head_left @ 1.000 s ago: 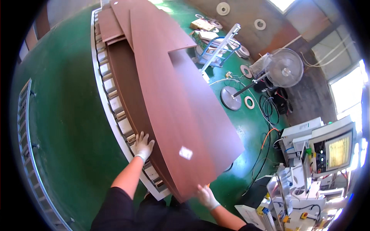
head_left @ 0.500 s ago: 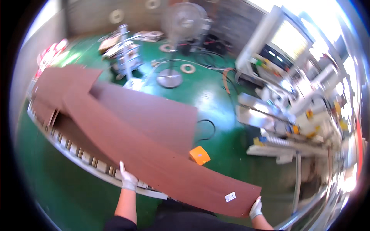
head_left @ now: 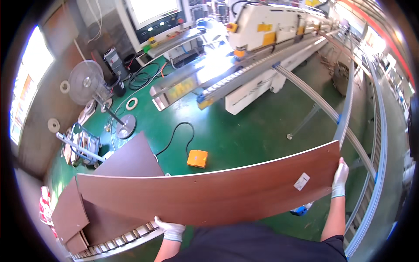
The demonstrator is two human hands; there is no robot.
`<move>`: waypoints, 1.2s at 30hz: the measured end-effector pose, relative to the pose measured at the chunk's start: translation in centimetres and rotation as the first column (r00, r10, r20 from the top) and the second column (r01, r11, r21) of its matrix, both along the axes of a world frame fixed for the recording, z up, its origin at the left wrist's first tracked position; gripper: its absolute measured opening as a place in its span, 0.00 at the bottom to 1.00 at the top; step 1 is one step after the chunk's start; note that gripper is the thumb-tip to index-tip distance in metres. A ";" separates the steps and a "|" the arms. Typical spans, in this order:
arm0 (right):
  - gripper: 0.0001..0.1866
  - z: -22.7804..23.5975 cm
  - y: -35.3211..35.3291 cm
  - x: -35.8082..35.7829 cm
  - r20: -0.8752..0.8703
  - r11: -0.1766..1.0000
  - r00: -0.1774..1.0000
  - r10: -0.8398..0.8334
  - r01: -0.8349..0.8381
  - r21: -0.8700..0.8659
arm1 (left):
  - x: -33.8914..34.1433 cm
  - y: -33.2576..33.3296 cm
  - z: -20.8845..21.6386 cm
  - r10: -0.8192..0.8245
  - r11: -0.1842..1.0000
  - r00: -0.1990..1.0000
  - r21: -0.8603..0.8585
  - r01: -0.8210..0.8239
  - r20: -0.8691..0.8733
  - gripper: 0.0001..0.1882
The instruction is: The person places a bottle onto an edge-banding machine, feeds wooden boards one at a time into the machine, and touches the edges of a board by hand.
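Observation:
A long brown panel (head_left: pixel 209 192) with a white far edge spans the space in front of me, tilted so its broad face is toward me. My left hand (head_left: pixel 172 230), in a white glove, grips its lower edge with the thumb against the face; the fingers behind are hidden. My gloved right hand (head_left: pixel 340 174) is closed round the panel's right end. A white label (head_left: pixel 301 181) sticks to the face near that end. Other brown boards (head_left: pixel 70 209) lie at the left on a roller conveyor (head_left: pixel 126 239).
An orange box (head_left: pixel 197 159) with a black cable lies on the green floor beyond the panel. A pedestal fan (head_left: pixel 125 126) and a cart (head_left: pixel 85 144) stand at the far left. A long white machine (head_left: pixel 262 30) extends across the back. Curved roller rails (head_left: pixel 379 131) run along the right.
My view has turned right, bringing the machine and rails into fuller sight. The panel has been lifted and tipped up, its white edge now showing. Both hands keep their hold.

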State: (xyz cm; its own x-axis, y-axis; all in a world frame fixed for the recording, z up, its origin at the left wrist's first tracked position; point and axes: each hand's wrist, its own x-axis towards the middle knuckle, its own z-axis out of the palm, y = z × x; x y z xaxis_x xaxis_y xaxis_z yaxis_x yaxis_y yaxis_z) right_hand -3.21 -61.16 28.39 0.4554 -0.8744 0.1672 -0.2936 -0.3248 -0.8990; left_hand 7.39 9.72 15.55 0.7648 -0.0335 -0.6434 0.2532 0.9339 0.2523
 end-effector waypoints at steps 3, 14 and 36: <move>0.27 -0.9 -4.8 -10.0 0.011 0.994 0.998 -0.066 0.065 0.083 | 0.2 -6.6 1.7 -0.101 0.994 0.995 0.044 0.101 0.010 0.45; 0.31 -10.5 -2.7 -35.4 0.074 0.850 0.939 -0.337 0.270 0.452 | 3.8 -23.3 2.9 -0.321 0.947 0.943 0.027 0.320 0.087 0.31; 0.26 -14.9 5.2 -29.4 -0.029 0.636 0.870 -0.492 0.382 0.670 | 13.8 -32.7 -4.1 -0.823 0.508 0.566 0.503 0.699 0.045 0.22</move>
